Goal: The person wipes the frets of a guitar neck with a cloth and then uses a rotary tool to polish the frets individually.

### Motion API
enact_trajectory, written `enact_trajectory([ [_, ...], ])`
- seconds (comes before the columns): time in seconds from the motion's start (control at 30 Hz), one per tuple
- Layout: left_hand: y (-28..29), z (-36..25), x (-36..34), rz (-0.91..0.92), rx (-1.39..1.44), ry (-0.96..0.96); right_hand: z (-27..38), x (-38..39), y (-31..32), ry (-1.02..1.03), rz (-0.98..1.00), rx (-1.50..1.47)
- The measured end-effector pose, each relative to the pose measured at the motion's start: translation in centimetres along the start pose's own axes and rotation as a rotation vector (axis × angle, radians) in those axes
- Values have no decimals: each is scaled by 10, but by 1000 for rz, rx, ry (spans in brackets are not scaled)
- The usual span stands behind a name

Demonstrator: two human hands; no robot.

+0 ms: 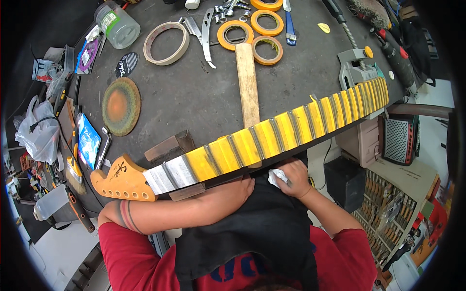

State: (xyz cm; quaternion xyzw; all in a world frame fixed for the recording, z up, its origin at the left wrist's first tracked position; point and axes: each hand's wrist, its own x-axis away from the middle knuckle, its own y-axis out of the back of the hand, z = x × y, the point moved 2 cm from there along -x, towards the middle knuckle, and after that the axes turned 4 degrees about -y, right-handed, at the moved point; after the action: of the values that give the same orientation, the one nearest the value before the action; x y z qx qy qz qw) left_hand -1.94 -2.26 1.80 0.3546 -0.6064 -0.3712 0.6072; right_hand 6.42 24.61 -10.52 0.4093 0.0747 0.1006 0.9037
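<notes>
Guitar neck [266, 140] lies slantwise across the bench [194, 104] & over the apron [208, 245], headstock [125, 182] at L, other end near the metal clamp [357, 70] at R.

Risks, L to R: a shiny metal tool [103, 148] sits right by the headstock, so a sideways nudge could ding the finish. Brown block [171, 146] is under the neck; press too far out & the neck might tip or slide (can't see how firmly it's seated). Open razor [207, 36] farther back = cut risk on a careless reach. Left hand [238, 191] is tucked just below the neck, can't tell if it has hold of anything. Wooden bar [247, 82] passes under the neck; a bump could shift both. Right hand [295, 177] is curled tight round a white wad [278, 178], prob. cloth or tissue; grit in it could scratch. Yellow tape [302, 123] has a raised tab [314, 98] that could snag & peel.

Writing, L to R: pale print on the blue packet [89, 140], green label on the clear jar [118, 29], dark script on the headstock, light lettering on a black oval [127, 64], dark-blue characters on the red shirt [143, 259], partly covered.
</notes>
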Motion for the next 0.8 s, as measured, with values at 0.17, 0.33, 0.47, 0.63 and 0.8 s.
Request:
enact_trajectory([
  [0.17, 2, 0, 1, 24, -49, -63, 4, -4, 2, 19, -37, 5],
  [0.33, 5, 2, 3, -1, -2, -65, 8, -3, 4, -2, -43, -5],
  [0.47, -1, 0, 2, -46, 121, -46, 15, -6, 6, -16, -55, -13],
  [0.63, -11, -8, -2, -95, 253, -9, 19, -5, 4, -19, -79, -12],
  [0.8, -13, -11, -3, -64, 326, 21, 21, -5, 4, -31, -97, -25],
])
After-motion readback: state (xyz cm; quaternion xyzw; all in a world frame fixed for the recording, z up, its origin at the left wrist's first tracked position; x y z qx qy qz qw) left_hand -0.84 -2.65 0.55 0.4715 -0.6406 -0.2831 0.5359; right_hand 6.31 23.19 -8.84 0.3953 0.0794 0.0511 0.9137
